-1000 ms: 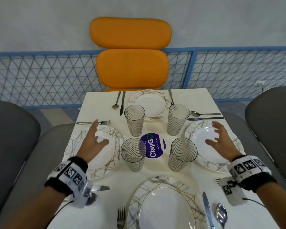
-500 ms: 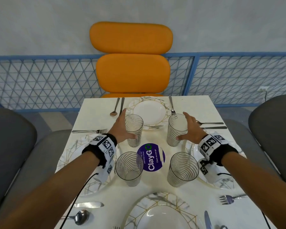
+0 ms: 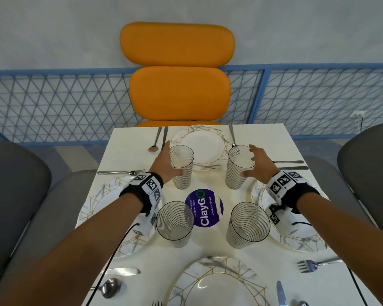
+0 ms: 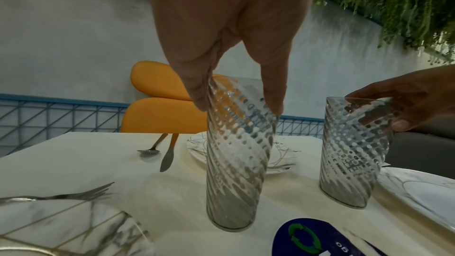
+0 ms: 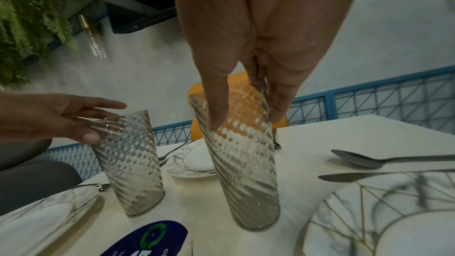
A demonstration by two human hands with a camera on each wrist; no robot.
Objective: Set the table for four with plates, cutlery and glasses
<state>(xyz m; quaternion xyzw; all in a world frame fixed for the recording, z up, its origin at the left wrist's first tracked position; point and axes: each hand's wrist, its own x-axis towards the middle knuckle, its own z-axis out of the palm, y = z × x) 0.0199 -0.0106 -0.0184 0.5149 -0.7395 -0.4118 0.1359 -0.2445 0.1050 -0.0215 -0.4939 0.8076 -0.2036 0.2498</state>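
Observation:
Four ribbed clear glasses stand round the purple sticker point(image 3: 205, 208) mid-table. My left hand point(image 3: 174, 159) holds the far left glass point(image 3: 182, 178), thumb on its near side and fingers behind; the left wrist view has this glass point(image 4: 236, 163) upright between thumb and fingers. My right hand point(image 3: 248, 161) holds the far right glass point(image 3: 234, 180) the same way, with the glass point(image 5: 246, 172) on the table. Both near glasses point(image 3: 175, 226) point(image 3: 248, 226) stand free. Marbled plates lie at the far point(image 3: 199, 146), left point(image 3: 93, 208), right point(image 3: 301, 237) and near point(image 3: 219, 288) places, each flanked by cutlery.
An orange chair point(image 3: 179, 91) stands behind the far edge, and grey seats point(image 3: 13, 191) point(image 3: 369, 164) flank the table. A blue mesh railing point(image 3: 53, 102) runs behind. My forearms stretch over the left and right plates. A fork point(image 3: 119, 172) lies by my left wrist.
Both hands moved forward from over the side plates to the two far glasses and closed round them. The glasses have not left their spots.

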